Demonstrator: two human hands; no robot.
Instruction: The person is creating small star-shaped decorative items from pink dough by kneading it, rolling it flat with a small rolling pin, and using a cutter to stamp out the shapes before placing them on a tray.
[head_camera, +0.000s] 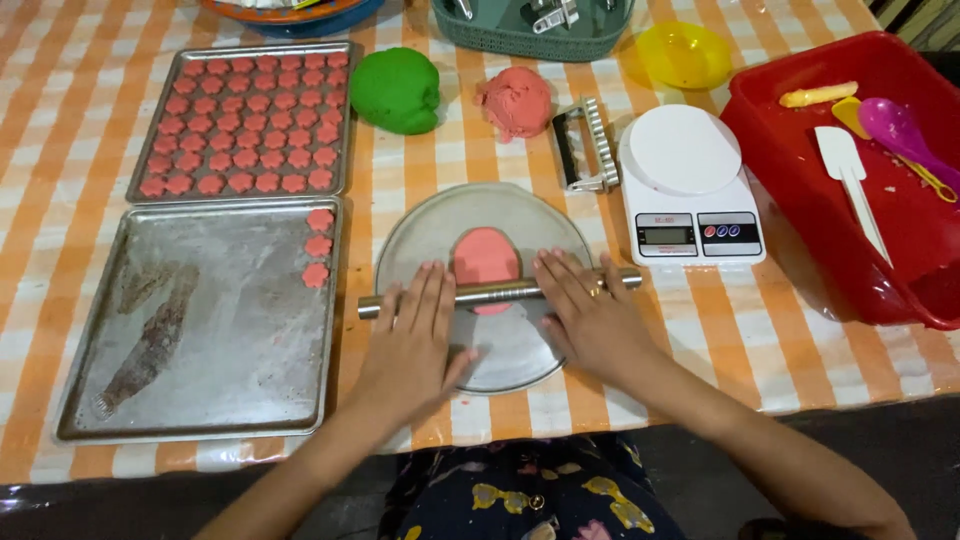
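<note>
Pressing flat and open on a metal rolling pin (497, 293), the left hand (412, 345) and right hand (590, 315) are flanking the pink dough (484, 258), the pin's long axis running crosswise between them.

Slim steel rolling pin (497, 292) lying crosswise over flattened pink dough oval (485, 262), centred on round metal plate (455, 225).

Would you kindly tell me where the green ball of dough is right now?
In the head view, the green dough ball sits at the far side of the table, between the filled baking tray on its left and the pink dough lump on its right.
</note>
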